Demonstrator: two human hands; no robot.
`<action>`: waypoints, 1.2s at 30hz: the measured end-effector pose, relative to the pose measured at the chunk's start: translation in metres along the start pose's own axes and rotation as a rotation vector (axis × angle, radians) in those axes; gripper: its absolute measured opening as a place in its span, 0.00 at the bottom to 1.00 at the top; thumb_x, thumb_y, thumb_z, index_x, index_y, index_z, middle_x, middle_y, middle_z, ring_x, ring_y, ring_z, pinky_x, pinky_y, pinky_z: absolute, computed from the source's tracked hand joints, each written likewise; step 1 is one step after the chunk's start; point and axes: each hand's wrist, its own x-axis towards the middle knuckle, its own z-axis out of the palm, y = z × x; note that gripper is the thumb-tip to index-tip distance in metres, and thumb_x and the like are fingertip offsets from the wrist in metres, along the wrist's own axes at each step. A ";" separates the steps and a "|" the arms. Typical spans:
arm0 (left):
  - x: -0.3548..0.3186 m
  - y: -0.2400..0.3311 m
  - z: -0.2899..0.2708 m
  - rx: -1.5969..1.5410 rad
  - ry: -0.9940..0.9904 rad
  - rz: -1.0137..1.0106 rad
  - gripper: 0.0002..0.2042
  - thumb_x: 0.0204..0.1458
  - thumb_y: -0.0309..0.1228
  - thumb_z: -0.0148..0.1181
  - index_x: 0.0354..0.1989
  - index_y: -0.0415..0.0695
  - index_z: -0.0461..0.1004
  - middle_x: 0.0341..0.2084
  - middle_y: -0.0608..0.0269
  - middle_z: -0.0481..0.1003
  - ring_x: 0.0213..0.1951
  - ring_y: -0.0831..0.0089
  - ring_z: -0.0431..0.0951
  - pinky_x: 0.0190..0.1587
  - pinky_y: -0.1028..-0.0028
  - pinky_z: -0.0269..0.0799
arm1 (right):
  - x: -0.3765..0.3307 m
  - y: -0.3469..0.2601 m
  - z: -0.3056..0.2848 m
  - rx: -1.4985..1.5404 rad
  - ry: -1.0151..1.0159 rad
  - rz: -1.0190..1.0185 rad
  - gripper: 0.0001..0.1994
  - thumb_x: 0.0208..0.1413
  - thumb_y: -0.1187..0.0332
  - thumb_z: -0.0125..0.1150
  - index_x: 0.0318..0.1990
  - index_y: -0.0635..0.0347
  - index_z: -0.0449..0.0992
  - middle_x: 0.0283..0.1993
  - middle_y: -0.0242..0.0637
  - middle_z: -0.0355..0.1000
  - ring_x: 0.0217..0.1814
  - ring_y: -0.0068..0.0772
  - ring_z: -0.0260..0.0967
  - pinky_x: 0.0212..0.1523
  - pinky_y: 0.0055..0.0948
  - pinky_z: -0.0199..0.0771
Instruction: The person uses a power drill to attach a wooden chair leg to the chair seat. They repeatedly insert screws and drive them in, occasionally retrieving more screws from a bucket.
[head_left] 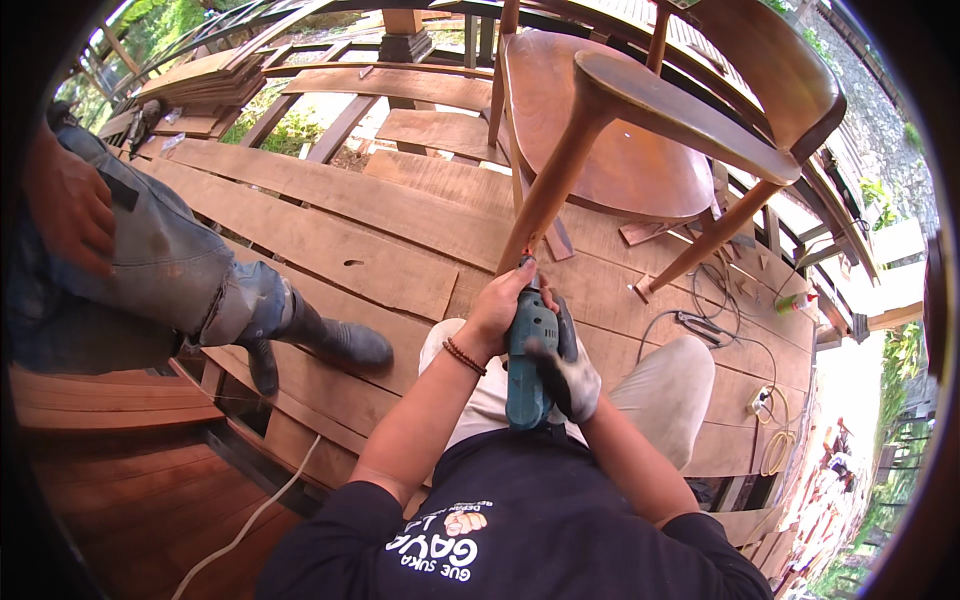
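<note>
A teal power drill (527, 375) is in both my hands, its front end against the lower part of a wooden chair leg (545, 205). My left hand (497, 308), bare with a beaded bracelet at the wrist, is closed round the drill's front. Around its right side and rear wraps my right hand (572, 372) in a grey and white glove; some of its fingers are hidden. The brown chair (610, 130) stands just ahead of me, with a curved armrest (690, 115) and a broad backrest (780, 75). The drill's tip is too small to make out.
Another person's leg and boot (345, 343) are at the left, with that person's hand (75, 205) above. Pliers (703, 327), cables (775, 440) and a small bottle (795, 302) lie on the right planks. Gaps run between the boards (330, 250). Stacked planks (215, 90) stand far left.
</note>
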 end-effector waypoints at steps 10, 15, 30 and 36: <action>0.012 0.004 -0.019 0.437 0.243 0.175 0.21 0.65 0.48 0.45 0.39 0.39 0.70 0.27 0.61 0.75 0.33 0.71 0.77 0.38 0.72 0.74 | -0.045 0.051 -0.016 -0.903 -0.031 -0.335 0.37 0.35 0.54 0.77 0.49 0.65 0.64 0.36 0.51 0.74 0.38 0.55 0.75 0.41 0.44 0.76; 0.095 0.024 -0.080 0.525 0.443 0.445 0.26 0.66 0.51 0.37 0.44 0.38 0.72 0.33 0.59 0.76 0.36 0.71 0.76 0.45 0.70 0.71 | -0.049 0.041 -0.006 -0.889 0.012 -0.327 0.34 0.35 0.54 0.76 0.46 0.64 0.68 0.37 0.51 0.74 0.39 0.54 0.75 0.41 0.44 0.75; 0.119 0.008 -0.077 0.402 0.155 0.291 0.18 0.59 0.42 0.39 0.37 0.40 0.70 0.26 0.58 0.73 0.29 0.69 0.73 0.35 0.70 0.70 | -0.050 0.052 -0.009 -0.966 0.126 -0.341 0.36 0.30 0.60 0.76 0.50 0.61 0.66 0.40 0.49 0.71 0.44 0.55 0.71 0.46 0.45 0.72; 0.118 -0.015 -0.074 0.575 0.250 0.390 0.25 0.63 0.43 0.35 0.38 0.33 0.75 0.25 0.52 0.77 0.29 0.67 0.77 0.34 0.67 0.70 | -0.068 0.050 -0.027 -1.013 0.074 -0.258 0.37 0.30 0.55 0.75 0.49 0.62 0.64 0.43 0.50 0.69 0.45 0.57 0.70 0.47 0.48 0.70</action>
